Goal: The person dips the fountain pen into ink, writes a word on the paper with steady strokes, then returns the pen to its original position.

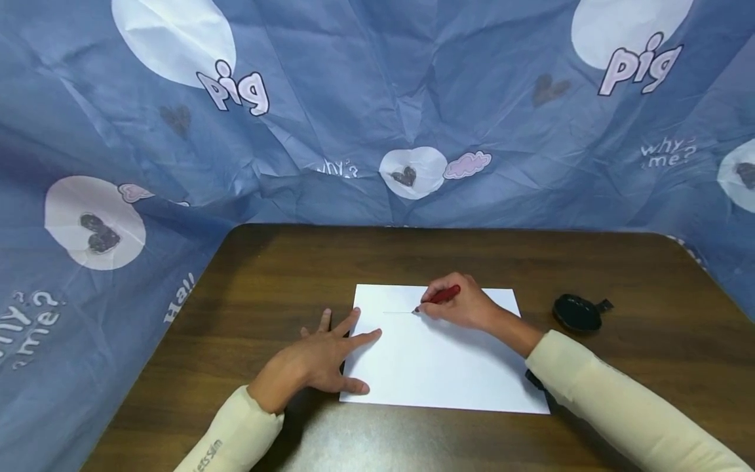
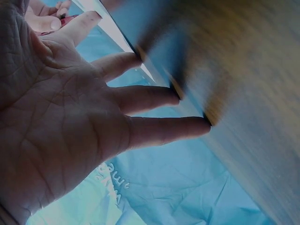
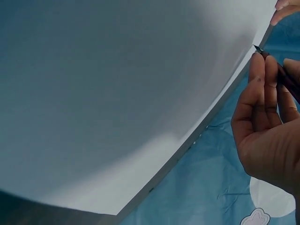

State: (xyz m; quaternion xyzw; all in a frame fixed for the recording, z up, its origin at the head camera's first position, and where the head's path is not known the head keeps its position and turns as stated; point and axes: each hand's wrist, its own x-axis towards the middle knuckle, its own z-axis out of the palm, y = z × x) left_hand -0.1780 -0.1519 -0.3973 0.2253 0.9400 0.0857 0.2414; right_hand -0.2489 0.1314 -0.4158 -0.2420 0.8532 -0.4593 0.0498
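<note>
A white sheet of paper [image 1: 448, 367] lies on the brown table. My right hand [image 1: 463, 303] pinches a red pen [image 1: 444, 294], its dark pointed tip at the paper's upper part. A faint thin horizontal line [image 1: 396, 313] runs leftward from that tip. In the right wrist view the pen [image 3: 287, 80] slants between thumb and fingers. My left hand [image 1: 324, 357] has its fingers spread at the sheet's left edge, with thumb and forefinger over the paper and the other fingers toward the wood. The left wrist view shows the palm [image 2: 65, 112] with straight fingers.
To the right of the sheet sits a glossy black oval object [image 1: 578, 313] with a small tab. Another dark object [image 1: 535, 379] is partly hidden under my right sleeve. A blue printed cloth [image 1: 330, 131] hangs behind the table [image 1: 295, 262] and along its sides.
</note>
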